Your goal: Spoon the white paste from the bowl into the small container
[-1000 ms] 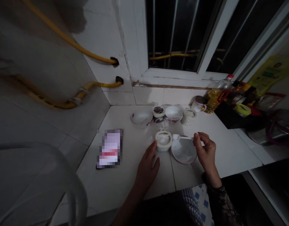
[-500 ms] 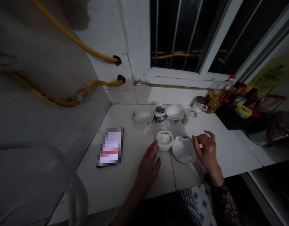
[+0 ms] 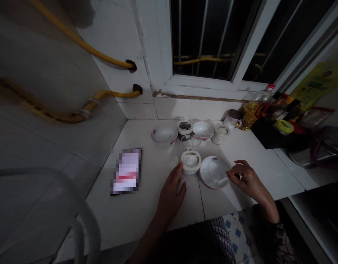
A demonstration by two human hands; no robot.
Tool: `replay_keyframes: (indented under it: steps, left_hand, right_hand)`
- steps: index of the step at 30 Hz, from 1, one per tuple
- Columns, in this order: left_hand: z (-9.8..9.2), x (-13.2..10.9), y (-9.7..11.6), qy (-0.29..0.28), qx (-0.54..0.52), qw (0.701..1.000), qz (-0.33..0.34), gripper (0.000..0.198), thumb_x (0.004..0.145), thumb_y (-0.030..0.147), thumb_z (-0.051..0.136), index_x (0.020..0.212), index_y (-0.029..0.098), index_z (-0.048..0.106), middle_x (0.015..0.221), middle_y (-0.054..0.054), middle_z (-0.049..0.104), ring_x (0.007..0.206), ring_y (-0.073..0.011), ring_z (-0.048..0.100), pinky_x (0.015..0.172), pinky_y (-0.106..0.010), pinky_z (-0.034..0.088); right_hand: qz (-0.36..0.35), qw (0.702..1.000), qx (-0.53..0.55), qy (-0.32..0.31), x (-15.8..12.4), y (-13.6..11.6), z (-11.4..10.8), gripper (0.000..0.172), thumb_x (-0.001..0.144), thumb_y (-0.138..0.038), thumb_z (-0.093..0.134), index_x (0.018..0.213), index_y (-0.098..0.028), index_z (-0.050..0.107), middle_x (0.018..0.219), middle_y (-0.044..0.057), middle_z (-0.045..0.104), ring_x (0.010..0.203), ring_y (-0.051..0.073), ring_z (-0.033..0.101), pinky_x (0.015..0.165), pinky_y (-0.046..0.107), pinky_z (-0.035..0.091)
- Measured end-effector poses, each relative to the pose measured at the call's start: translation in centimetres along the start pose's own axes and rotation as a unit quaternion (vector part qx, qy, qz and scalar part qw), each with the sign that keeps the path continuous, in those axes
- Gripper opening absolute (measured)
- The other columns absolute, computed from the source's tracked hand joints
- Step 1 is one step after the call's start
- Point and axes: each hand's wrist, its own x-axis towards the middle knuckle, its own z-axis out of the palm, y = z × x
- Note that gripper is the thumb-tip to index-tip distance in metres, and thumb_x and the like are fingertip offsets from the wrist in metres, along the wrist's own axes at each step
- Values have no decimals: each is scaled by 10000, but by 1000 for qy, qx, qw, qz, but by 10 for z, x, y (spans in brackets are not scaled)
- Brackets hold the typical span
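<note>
My right hand (image 3: 244, 178) pinches the handle of a small white spoon (image 3: 221, 182), whose head is low over the near bowl (image 3: 210, 170). That bowl is white with a pinkish rim. Just left of it stands a round seasoning jar (image 3: 191, 161) with a white rim, its clear lid (image 3: 190, 140) flipped up at the back and white contents inside. My left hand (image 3: 172, 187) rests by the jar with fingers stretched out, the fingertips at its left side. It holds nothing.
Behind are a left bowl (image 3: 164, 134), a dark-filled jar (image 3: 184, 127), another bowl (image 3: 203, 129), a pale jar (image 3: 221, 134) and a lidded mug (image 3: 232, 118). A phone (image 3: 126, 171) lies left. Oil (image 3: 250, 113) and several bottles stand right, near a metal pot (image 3: 330, 146).
The spoon has swung from the bowl's far left rim down toward its near right side. My right hand has moved slightly down and right; the left stays by the jar.
</note>
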Motion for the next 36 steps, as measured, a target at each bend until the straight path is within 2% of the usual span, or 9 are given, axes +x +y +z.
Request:
replay_keyframes:
  steps: [2,8,12,16,24,28,31,33,36]
  left_hand:
    - [0,0,-1,-2,2,1000,-3,679,885,152,486,1520,305,299,1517,-85,448,1311,-239,542,1027,-415,526]
    - [-2,0,0,-10,4,1000,4,658,903,168,477,1519,307,294,1514,-90,447,1311,-245,542,1007,-414,538]
    - [-2,0,2,-6,-1,1000,2,646,902,169,477,1510,303,308,1513,-92,450,1303,-246,549,976,-401,556]
    - [-1,0,1,-5,9,1000,2,640,905,175,469,1510,299,302,1510,-92,453,1302,-245,547,985,-409,549]
    - [-1,0,-1,-5,12,1000,7,644,907,172,469,1514,303,299,1510,-86,455,1302,-239,548,980,-395,553]
    - [-1,0,1,-5,10,1000,5,658,902,162,480,1517,311,297,1504,-82,461,1308,-235,545,974,-383,559]
    - [-1,0,1,0,5,1000,9,651,905,165,484,1514,308,307,1498,-86,468,1303,-238,551,963,-379,565]
    - [0,0,0,5,7,1000,12,647,906,166,481,1514,308,308,1498,-90,469,1301,-243,553,971,-392,561]
    - [0,0,-1,4,6,1000,13,655,904,161,477,1515,312,297,1499,-90,467,1301,-245,552,976,-404,557]
  right_hand:
    - [-1,1000,-19,-7,2,2,4,463,988,-400,472,569,-203,473,489,-88,459,442,72,395,929,386,465]
    - [4,998,-49,47,1,11,-6,420,976,-406,488,606,-208,512,520,-73,527,457,79,438,922,375,449]
    - [9,996,-85,29,-2,15,-3,423,985,-383,464,604,-206,507,520,-64,531,480,91,464,940,400,427]
    - [-2,999,-53,-1,-4,11,5,443,1002,-376,436,595,-206,478,505,-72,497,472,85,450,934,379,442]
    - [20,1000,-13,4,-7,6,-1,422,996,-392,452,618,-207,492,524,-68,500,484,85,446,948,392,452]
    - [27,999,27,-22,-9,6,11,442,990,-399,451,593,-205,465,523,-72,482,477,79,418,943,391,456]
    - [63,997,51,-2,-8,7,19,463,975,-431,455,569,-209,438,509,-75,435,481,85,410,950,392,451]
    - [99,993,66,24,-7,7,21,490,960,-470,454,546,-214,408,496,-66,387,514,104,423,911,365,463]
    - [155,982,97,52,-7,8,21,530,931,-531,455,516,-218,348,511,-45,345,549,118,415,720,284,464]
